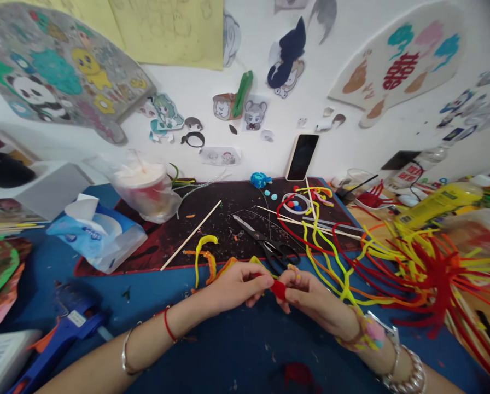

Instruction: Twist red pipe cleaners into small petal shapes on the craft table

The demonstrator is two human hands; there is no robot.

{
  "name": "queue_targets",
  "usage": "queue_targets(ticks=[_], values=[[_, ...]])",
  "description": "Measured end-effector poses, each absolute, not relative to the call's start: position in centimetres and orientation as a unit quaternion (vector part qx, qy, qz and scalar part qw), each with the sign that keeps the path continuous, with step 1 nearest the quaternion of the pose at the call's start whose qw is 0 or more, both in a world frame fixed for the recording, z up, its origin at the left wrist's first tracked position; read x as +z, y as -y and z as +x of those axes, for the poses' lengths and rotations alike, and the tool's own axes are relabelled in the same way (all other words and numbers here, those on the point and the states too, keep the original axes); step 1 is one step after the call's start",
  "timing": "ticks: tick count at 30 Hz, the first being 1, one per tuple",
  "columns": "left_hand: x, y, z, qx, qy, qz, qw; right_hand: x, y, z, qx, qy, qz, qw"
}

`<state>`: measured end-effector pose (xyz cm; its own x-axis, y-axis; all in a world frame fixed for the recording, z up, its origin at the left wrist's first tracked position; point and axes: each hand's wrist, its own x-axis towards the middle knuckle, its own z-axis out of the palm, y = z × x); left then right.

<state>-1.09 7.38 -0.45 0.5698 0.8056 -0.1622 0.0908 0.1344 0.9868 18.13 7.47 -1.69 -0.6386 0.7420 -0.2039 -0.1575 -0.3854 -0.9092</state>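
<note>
Near the front middle of the table, my left hand [245, 284] and my right hand [304, 293] meet around a small fuzzy red piece [278, 289]. The left thumb and fingers pinch it from the left, and the right thumb and fingers grip its right side. Part of the red piece is hidden by the fingers. Just behind my hands lie black-handled scissors [265, 238], with the blades pointing to the back left. Yellow and orange fuzzy stems [210, 262] rest behind my left hand.
Red, yellow and orange stems [437, 273] spread on the right. A blue glue gun [70, 323] and tissue pack [99, 232] lie left. A bagged cup [142, 186], wooden stick [191, 235], phone [303, 157], white ring [296, 204] and yellow bottle [439, 205] stand or lie farther back.
</note>
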Motion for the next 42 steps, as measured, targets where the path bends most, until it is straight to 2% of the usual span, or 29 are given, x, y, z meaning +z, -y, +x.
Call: queue_targets(ticks=[10, 14, 26, 29, 31, 33, 36, 39, 42], values=[[-0.6, -7.4, -1.2, 0.303, -0.408, 0.631, 0.587, -2.1, -7.4, 18.0, 0.768, 0.481, -0.339, 0.252], [-1.3, -7.4, -1.1, 0.290, -0.399, 0.624, 0.607, -2.2, -7.2, 17.8, 0.760, 0.524, -0.312, 0.227], [-0.7, -6.6, -0.5, 0.307, -0.368, 0.530, 0.700, -2.2, -6.5, 17.8, 0.625, 0.654, -0.332, 0.267], [0.3, -6.6, -1.0, 0.310, -0.387, 0.638, 0.590, -2.0, -6.5, 17.9, 0.626, 0.648, -0.343, 0.266], [1.0, -6.6, -1.4, 0.323, -0.393, 0.748, 0.427, -1.9, -6.6, 17.9, 0.630, 0.635, -0.357, 0.271], [1.5, -6.6, -1.8, 0.284, -0.368, 0.841, 0.278, -1.9, -6.7, 17.8, 0.637, 0.621, -0.360, 0.280], [1.4, -6.6, -1.9, 0.200, -0.351, 0.906, 0.128, -2.0, -6.8, 17.6, 0.643, 0.617, -0.361, 0.275], [0.7, -6.5, -1.6, 0.146, -0.372, 0.915, 0.059, -1.9, -6.8, 17.4, 0.602, 0.653, -0.376, 0.265], [0.2, -6.2, -1.1, 0.132, -0.396, 0.907, 0.056, -1.7, -6.6, 17.4, 0.494, 0.724, -0.396, 0.275]])
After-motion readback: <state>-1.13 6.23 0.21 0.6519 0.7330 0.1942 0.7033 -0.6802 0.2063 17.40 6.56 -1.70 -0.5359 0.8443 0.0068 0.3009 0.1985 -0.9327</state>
